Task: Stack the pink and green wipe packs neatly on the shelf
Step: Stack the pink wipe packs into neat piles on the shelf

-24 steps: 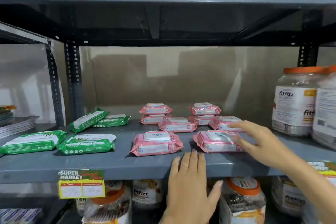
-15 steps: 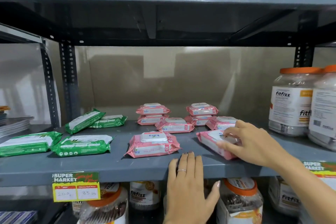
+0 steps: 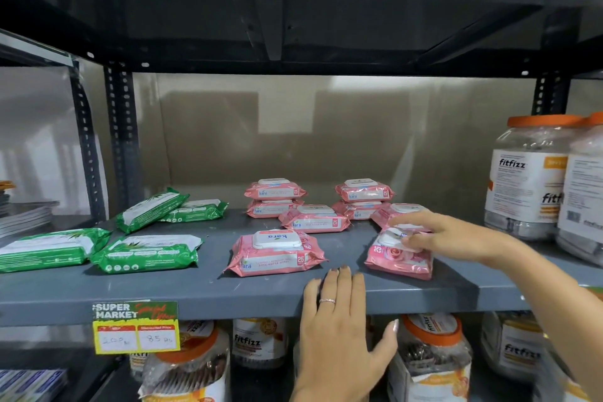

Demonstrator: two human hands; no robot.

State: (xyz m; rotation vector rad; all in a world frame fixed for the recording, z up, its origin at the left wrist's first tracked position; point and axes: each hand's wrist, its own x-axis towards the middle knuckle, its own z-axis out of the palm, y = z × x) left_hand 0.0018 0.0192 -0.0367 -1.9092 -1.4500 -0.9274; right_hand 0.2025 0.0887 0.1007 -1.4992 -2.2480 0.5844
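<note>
Right hand takes hold of a front pink wipe pack on the shelf.

The pink pack (image 3: 399, 254) lies tilted near the front edge of the grey shelf (image 3: 195, 290), right of another loose pink pack (image 3: 275, 253) and in front of two short pink stacks (image 3: 363, 197). It sits directly under the right hand (image 3: 453, 235), whose grip is closed on its white lid end, fingers on top, thumb hidden. The left hand (image 3: 339, 330) lies flat and spread on the shelf lip, holding nothing. Green packs (image 3: 146, 253) lie scattered at left. The slick film could slip from such a shallow pinch, or the pack could knock a stack askew when set down.
</note>
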